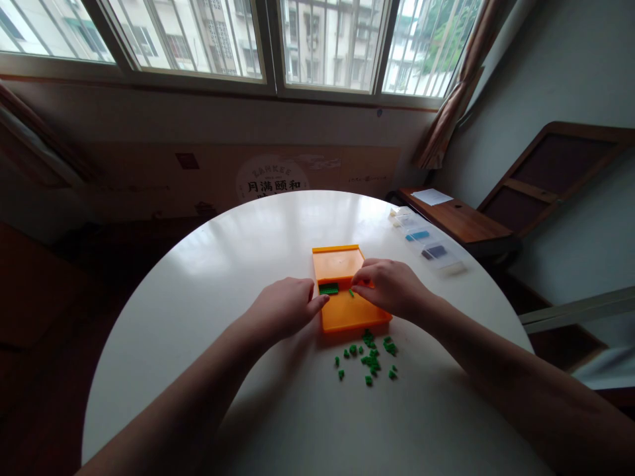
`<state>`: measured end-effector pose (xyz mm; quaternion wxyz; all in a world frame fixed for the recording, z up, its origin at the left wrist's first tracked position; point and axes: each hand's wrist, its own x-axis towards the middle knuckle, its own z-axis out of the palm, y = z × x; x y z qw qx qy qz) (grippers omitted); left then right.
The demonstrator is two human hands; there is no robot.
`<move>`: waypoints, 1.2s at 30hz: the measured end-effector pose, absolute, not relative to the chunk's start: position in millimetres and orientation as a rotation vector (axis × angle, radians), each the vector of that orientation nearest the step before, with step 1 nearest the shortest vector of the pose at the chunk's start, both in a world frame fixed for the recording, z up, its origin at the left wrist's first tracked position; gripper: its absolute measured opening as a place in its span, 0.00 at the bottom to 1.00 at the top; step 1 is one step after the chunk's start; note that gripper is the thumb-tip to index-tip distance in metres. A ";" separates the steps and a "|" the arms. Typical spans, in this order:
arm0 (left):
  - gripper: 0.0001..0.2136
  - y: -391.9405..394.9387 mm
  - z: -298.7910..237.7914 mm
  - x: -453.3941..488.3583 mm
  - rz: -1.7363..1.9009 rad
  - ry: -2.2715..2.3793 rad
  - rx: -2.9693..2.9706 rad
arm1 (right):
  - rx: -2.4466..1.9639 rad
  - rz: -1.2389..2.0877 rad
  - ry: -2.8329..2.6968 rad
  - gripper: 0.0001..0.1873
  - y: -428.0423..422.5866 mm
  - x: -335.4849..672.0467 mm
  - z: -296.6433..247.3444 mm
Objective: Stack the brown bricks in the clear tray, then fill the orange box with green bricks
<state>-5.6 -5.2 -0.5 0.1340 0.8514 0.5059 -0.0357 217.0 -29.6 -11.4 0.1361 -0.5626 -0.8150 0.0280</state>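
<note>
Your left hand (pixel 285 311), loosely curled and empty, braced the flat orange plastic tray (pixel 342 263) on the round white bench (pixel 223 264). Your right hand (pixel 391 287) pinched a small green brick (pixel 350 292) over it. Seating it likely demanded careful alignment.

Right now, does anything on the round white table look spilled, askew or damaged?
Only the small green plastic bricks lie loose in a scatter on the round white table, just off the near edge of the flat orange plastic tray. Nothing looks damaged or tipped.
</note>
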 end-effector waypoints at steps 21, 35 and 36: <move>0.20 -5.3 -7.4 -7.3 -0.077 1.463 2.479 | -1.727 0.134 -2.341 0.10 -22.4 200.3 -22.9; 0.20 -5.9 -6.3 -7.0 -0.074 1.457 2.468 | -1.719 0.160 -2.348 0.10 -21.8 195.1 -22.3; 0.21 -5.7 -6.7 -7.1 -0.076 1.455 2.468 | -1.717 0.162 -2.347 0.10 -22.0 195.2 -22.3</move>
